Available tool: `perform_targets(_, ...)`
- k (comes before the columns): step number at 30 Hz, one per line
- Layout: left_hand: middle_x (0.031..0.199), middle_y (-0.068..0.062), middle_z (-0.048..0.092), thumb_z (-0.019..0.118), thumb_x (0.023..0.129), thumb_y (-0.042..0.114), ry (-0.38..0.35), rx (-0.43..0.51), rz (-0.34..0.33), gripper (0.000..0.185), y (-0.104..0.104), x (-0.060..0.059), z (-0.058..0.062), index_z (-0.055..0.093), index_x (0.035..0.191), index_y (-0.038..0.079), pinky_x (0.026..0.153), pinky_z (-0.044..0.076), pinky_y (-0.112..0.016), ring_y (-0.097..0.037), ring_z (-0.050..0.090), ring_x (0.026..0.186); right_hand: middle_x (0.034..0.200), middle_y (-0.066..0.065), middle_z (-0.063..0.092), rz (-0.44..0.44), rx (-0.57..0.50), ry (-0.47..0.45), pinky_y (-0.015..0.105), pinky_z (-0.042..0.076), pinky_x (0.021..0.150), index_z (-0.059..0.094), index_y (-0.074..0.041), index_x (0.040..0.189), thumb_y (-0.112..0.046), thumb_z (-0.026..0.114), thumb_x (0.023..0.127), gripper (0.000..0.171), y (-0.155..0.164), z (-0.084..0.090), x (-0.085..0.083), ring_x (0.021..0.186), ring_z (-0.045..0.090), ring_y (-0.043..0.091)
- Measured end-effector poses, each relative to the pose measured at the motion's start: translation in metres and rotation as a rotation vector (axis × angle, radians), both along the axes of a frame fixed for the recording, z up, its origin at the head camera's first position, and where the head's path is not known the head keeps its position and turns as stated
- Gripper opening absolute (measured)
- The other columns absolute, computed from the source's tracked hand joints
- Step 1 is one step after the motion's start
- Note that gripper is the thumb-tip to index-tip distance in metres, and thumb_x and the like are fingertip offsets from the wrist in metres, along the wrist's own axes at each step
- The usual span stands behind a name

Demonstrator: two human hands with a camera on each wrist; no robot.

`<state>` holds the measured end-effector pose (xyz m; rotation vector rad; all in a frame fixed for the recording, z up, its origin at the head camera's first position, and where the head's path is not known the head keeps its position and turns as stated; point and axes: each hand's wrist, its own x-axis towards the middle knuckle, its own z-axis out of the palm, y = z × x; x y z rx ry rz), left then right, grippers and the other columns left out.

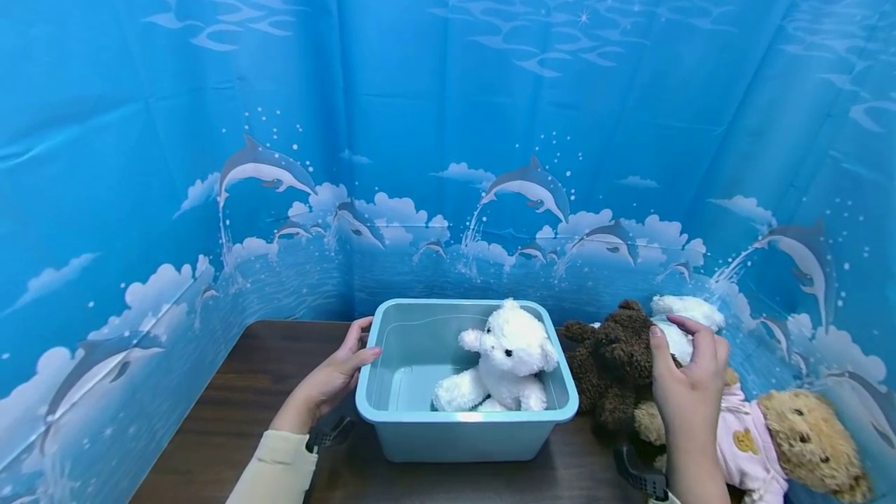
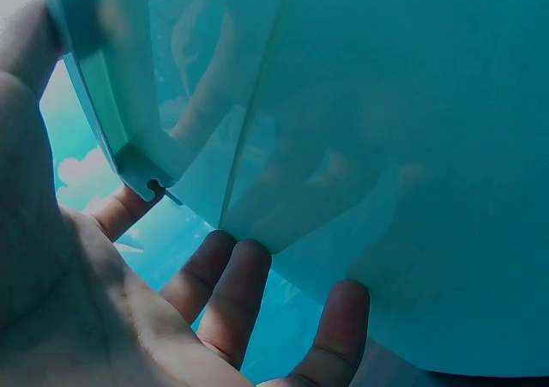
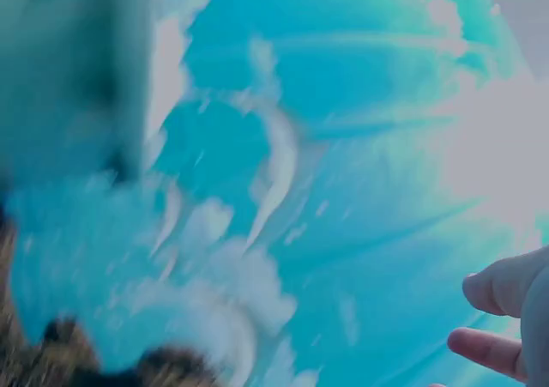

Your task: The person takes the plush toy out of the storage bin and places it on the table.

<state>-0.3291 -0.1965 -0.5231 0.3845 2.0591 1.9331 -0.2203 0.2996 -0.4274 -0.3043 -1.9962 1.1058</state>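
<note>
In the bin (image 1: 420, 379), 1 white bear (image 1: 505, 360) sits; your left hand (image 1: 336, 376) braces its wall flat-fingered, your right hand (image 1: 689, 379) grasps another white toy (image 1: 689, 309), 2 bears left.

No readable text shows anywhere, though the wrist views are blurry.

Staged booth; dolphin-print backdrop (image 1: 448, 99)

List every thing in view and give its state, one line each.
Bin: upright on the table, open top.
White bear: sitting inside the bin.
Brown bear: outside, beside the bin.
Tan bear: lying, pink shirt.
Left hand: fingers straight, on the bin's side.
Right hand: on a white toy.
</note>
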Motion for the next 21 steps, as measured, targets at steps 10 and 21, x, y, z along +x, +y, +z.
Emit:
perform_targets(10,0.167,-0.011,0.026,0.063,0.107,0.046,0.008,-0.012,-0.006,0.077,0.0,-0.001,0.001,0.014,0.165,0.036,0.122,0.042,-0.067,-0.045,0.032,0.154,0.143,0.016,0.057,0.267,0.168,-0.172,0.037,0.053,0.101,0.053,-0.01,0.151,-0.04,0.063,0.111,0.051,-0.045,0.058,0.013,0.125,0.059,0.028)
perform_targets(21,0.166,-0.012,0.028,0.065,0.105,0.047,0.016,-0.024,0.004,0.079,-0.001,-0.002,-0.001,0.014,0.165,0.037,0.121,0.043,-0.068,-0.046,0.034,0.153,0.148,0.021,0.056,0.529,0.359,-0.568,0.059,0.056,0.099,0.051,-0.009,0.152,-0.057,0.066,0.106,0.068,-0.075,0.071,-0.036,0.136,0.059,0.042)
